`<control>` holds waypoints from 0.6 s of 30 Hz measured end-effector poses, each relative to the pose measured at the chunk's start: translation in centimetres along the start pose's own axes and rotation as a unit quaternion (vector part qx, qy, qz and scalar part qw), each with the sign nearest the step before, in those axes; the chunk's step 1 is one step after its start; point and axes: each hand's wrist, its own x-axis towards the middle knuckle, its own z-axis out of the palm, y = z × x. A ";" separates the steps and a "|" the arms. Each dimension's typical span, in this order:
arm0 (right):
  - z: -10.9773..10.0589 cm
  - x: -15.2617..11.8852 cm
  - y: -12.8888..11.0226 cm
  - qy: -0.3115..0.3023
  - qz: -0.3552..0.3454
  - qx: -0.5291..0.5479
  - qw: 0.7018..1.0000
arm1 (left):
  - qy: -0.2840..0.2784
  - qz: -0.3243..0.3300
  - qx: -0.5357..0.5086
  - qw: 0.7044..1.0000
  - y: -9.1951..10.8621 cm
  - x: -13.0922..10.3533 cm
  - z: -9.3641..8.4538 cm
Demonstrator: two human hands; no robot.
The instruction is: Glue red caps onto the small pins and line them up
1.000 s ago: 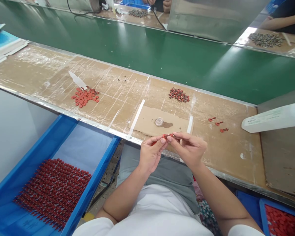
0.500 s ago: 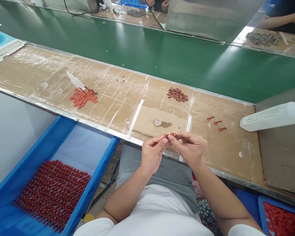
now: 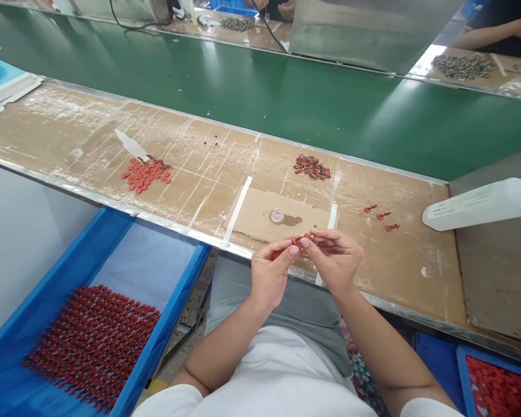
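My left hand [image 3: 270,272] is closed, pinching a small red disc-shaped part [image 3: 278,253] between thumb and fingers. Against it, my right hand [image 3: 336,258] pinches a small red-and-black figure piece [image 3: 306,236]; the fingertips of both hands nearly meet and hide most of both parts. Just beyond the hands, a small clear cup [image 3: 277,216] stands on a taped cardboard sheet [image 3: 252,214], beside a dark wet stain. Farther back lies a pile of red-and-black figure pieces [image 3: 311,167]. Three joined figures on red bases [image 3: 382,215] lie to the right.
Red discs [image 3: 144,175] lie at left by a white pointed strip [image 3: 131,144]. A blue tray [image 3: 173,284] below holds rows of red pieces. At right are a white bottle [image 3: 477,204] and a bin of red parts [image 3: 499,385]. A green conveyor [image 3: 252,87] runs behind; co-workers' hands show beyond.
Both hands stay together at nearly the same spot. The fingers have shifted slightly around the small parts, and the view has moved a little.
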 end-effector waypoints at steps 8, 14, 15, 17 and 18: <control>-0.5 0.4 0.3 -0.031 0.073 0.092 0.993 | -0.004 -0.015 -0.008 1.000 0.1 0.0 -0.1; -0.7 0.2 0.0 -0.039 0.089 0.066 0.993 | -0.003 -0.027 -0.010 1.000 -0.3 0.1 0.1; -0.8 0.2 0.0 -0.041 0.093 0.063 0.993 | 0.000 -0.029 -0.010 1.000 -0.4 0.1 0.1; -0.9 0.2 -0.1 -0.041 0.102 0.061 0.992 | 0.005 -0.032 -0.008 0.999 -0.5 0.0 0.1; -1.0 0.1 -0.1 -0.041 0.107 0.063 0.991 | 0.007 -0.033 -0.008 0.999 -0.6 0.0 0.1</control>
